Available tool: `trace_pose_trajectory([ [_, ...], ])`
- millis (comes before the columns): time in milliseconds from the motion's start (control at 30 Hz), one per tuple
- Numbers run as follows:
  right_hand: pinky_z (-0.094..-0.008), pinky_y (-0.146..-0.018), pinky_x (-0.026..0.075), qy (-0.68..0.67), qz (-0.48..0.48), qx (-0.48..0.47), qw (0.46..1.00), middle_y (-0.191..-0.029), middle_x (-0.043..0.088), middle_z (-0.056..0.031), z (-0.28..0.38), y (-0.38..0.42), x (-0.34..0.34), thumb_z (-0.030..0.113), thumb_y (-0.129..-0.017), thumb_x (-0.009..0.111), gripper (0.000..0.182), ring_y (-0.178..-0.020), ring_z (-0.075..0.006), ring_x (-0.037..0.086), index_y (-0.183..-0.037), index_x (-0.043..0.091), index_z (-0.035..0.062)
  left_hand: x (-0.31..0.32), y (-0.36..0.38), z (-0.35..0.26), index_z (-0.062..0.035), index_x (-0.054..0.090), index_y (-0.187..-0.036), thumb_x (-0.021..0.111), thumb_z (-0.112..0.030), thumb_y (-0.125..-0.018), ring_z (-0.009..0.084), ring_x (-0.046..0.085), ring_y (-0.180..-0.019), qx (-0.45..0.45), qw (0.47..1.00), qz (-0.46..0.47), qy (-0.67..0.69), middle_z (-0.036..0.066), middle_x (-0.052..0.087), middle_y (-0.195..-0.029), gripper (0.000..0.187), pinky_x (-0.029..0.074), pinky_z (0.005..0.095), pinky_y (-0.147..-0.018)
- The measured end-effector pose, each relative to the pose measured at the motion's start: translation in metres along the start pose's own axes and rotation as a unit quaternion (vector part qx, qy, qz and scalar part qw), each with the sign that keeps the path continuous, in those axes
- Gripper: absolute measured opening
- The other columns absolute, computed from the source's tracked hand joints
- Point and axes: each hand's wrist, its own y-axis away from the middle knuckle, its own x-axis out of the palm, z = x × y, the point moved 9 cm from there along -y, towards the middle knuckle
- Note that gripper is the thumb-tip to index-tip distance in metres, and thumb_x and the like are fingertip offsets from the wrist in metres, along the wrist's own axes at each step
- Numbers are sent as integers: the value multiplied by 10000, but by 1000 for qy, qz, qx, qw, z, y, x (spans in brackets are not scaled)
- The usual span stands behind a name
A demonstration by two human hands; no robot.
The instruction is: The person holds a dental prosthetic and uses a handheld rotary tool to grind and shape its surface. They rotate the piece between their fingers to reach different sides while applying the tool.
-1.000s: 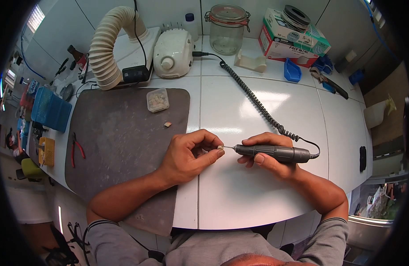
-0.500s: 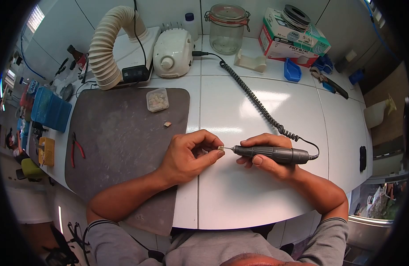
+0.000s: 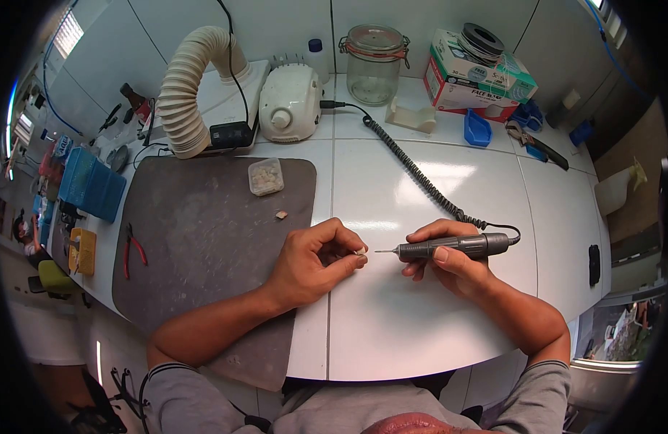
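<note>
Between thumb and forefinger, my left hand [image 3: 316,262] pinches a small pale piece [image 3: 361,252], mostly covered by the fingertips. My right hand [image 3: 455,259] is wrapped round a dark rotary handpiece [image 3: 439,247], whose thin metal bit [image 3: 385,251] points left at the piece. A small gap separates the bit's tip from the piece. From the handpiece's rear end a coiled black cord [image 3: 413,170] runs up to a white control unit [image 3: 290,103]. Behind my left hand, a little fragment [image 3: 281,215] and a clear box of pale pieces [image 3: 266,177] lie on the grey mat [image 3: 204,239].
Red-handled pliers [image 3: 134,249] lie at the mat's left. Along the back stand a ribbed hose [image 3: 180,94], a glass jar [image 3: 373,69], mask boxes [image 3: 475,90] and a blue tray [image 3: 478,129]. A blue basket [image 3: 91,184] is at left. Farther left, a person [image 3: 26,235] is visible.
My right hand has drawn the handpiece to the right, so its bit has parted from the small piece. The whole view has shifted slightly; my left hand still pinches the piece.
</note>
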Motion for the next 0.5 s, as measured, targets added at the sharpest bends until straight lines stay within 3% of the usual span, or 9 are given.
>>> trace_pose_trajectory([
  [100, -400, -876, 639, 32, 33, 13, 999, -1218, 725, -276, -1, 2, 3, 238, -1019, 713, 505, -1074, -321, 781, -1373, 599, -104, 0, 0, -4, 25, 690, -1122, 765, 35, -964, 138, 746, -1020, -11, 1000, -8, 12, 110, 753, -1097, 175, 616, 283, -911],
  [300, -400, -875, 635, -43, -45, -18, 998, -1210, 723, -283, -1, -2, -8, 263, -1036, 703, 494, -1074, -326, 781, -1374, 601, -83, 1, 0, 0, 22, 735, -1239, 779, 24, -964, 114, 733, -1010, 0, 1000, 9, -15, 73, 754, -1079, 278, 599, 268, -903],
  [367, -396, -877, 639, 3, 4, 8, 1000, -1223, 723, -273, -1, 0, 0, 248, -1033, 707, 497, -1088, -316, 778, -1376, 598, -94, 1, 0, -3, 21, 738, -1216, 788, 21, -960, 110, 729, -996, 12, 1000, 5, -15, 70, 754, -1070, 261, 595, 264, -890],
  [500, -388, -879, 650, -11, -24, -10, 1000, -1224, 724, -269, 0, -1, 0, 222, -1028, 702, 496, -1075, -303, 781, -1367, 599, -125, 0, 0, -1, 6, 768, -1156, 848, -85, -941, 89, 729, -890, 23, 1000, -17, 12, 57, 776, -972, 246, 587, 243, -772],
])
